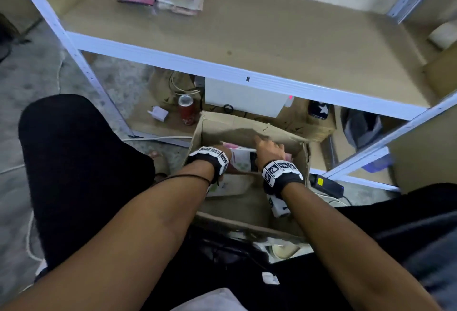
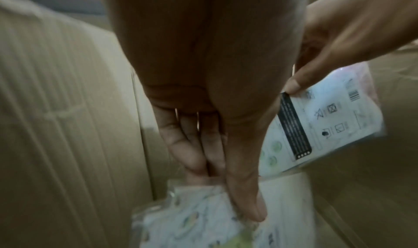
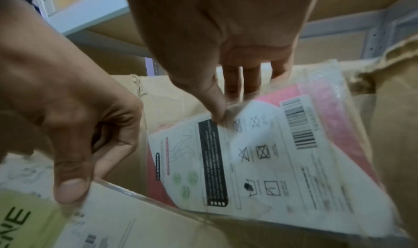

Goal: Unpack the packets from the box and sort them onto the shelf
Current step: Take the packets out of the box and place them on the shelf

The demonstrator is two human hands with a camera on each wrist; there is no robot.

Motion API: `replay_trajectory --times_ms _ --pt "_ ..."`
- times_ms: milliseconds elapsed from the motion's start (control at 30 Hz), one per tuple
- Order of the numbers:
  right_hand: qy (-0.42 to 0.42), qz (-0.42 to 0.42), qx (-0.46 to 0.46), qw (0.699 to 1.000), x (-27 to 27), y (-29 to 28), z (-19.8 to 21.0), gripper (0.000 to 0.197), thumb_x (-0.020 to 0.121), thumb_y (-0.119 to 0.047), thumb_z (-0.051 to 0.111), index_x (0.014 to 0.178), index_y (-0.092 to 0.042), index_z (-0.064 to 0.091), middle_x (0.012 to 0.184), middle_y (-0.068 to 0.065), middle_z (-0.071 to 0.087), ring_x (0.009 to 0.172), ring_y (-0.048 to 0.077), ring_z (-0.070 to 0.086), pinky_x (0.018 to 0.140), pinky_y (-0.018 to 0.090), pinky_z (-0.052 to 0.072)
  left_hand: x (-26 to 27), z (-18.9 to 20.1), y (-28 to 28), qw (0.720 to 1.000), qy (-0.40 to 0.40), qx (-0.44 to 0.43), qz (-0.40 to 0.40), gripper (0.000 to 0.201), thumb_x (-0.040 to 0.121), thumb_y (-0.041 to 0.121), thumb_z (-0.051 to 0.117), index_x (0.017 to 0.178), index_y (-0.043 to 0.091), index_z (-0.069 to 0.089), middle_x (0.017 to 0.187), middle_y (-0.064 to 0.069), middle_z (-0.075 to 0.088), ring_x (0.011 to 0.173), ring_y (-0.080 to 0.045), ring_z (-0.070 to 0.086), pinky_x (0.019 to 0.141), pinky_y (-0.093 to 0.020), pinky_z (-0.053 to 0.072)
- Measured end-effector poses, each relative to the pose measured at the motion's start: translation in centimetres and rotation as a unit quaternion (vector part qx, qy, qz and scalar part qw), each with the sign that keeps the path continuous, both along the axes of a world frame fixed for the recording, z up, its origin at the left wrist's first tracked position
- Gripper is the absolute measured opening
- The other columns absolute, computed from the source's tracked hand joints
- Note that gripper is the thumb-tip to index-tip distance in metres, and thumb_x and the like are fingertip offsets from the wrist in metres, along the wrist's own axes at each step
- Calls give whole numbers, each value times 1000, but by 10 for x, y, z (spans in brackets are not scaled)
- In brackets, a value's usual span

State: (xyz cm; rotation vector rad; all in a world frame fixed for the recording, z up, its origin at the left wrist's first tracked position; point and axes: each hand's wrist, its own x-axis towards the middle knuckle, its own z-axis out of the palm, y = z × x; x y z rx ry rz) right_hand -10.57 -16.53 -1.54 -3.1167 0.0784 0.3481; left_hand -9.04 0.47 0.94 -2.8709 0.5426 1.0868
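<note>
Head view: both hands inside the box [image 1: 249, 125]; shelf [image 1: 247, 38] ahead, above. Left-wrist view: left hand [image 2: 203, 126] pinches the green packet [image 2: 192, 225] below it. Right-wrist view: right hand [image 3: 226, 46] pinches the pink packet [image 3: 282, 153] by its upper edge, long axis slanting downward

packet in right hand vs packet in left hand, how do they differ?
The right hand pinches the pink packet, raised and tilted; the left hand grips the green packet, which lies lower in the box. The pink one shows a barcode and care symbols; the green one shows large lettering. Both are clear-wrapped flat packs.
</note>
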Motion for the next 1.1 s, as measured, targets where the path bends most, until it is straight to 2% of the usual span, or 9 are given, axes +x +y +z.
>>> replay_trajectory --times_ms 133,267,400,567,667,767,867,1000,1100 --pt "-14 -5 4 1000 -7 -2 34 58 84 1 51 137 -18 43 122 15 61 115 38 58 100 54 40 2 23 -11 997 -46 -65 12 51 96 20 62 144 12 48 148 -9 50 131 -30 53 104 -38 46" --pt "-45 -5 9 999 -15 -5 77 39 86 -3 52 123 -15 50 113 14 64 107 37 60 94 49 43 0 53 -14 996 -84 -41 -12 64 74 27 83 132 16 58 125 -10 65 108 -34 66 89 -39 54" --pt "-73 6 16 997 -24 -9 121 26 85 1 47 105 -14 50 102 13 64 98 35 60 86 44 44 1 103 -14 987 -119 -72 -81 61 68 19 86 125 15 66 77 -1 66 72 -24 66 72 -33 56" --pt "-105 -2 33 994 -24 -14 167 19 87 -9 47 99 -22 52 105 11 62 92 34 62 80 38 49 1 160 -10 979 -180 -55 -82 20 72 24 84 80 12 70 85 -8 74 74 -24 67 76 -36 60" --pt "-128 -3 37 991 -22 -14 187 14 88 -12 47 96 -23 53 102 11 63 87 35 63 77 37 50 2 194 -8 966 -226 -77 -99 13 79 22 78 78 16 65 83 -6 66 73 -20 57 77 -34 55" --pt "-146 16 35 989 -16 -15 209 10 88 -14 50 94 -21 54 99 13 65 86 36 63 74 37 52 8 224 -3 961 -236 -104 -100 15 85 20 75 88 6 70 100 -13 72 86 -24 61 92 -38 54" --pt "-158 37 43 986 -6 -16 235 11 86 -11 52 90 -21 57 96 10 67 87 34 63 77 38 54 16 249 6 953 -253 -129 -102 26 87 20 73 102 -1 74 108 -15 73 91 -26 65 76 -31 55" --pt "-181 53 57 980 11 -18 264 10 86 -10 58 87 -20 57 95 6 67 87 30 63 78 38 55 39 274 23 945 -257 -183 -88 16 81 18 78 88 3 78 97 -11 77 96 -31 71 86 -42 59" --pt "-201 62 74 975 27 -19 281 10 87 -11 58 87 -20 58 94 6 69 88 28 63 79 36 54 66 289 37 937 -254 -229 -66 8 76 23 83 77 16 79 86 1 77 86 -25 73 78 -42 62"
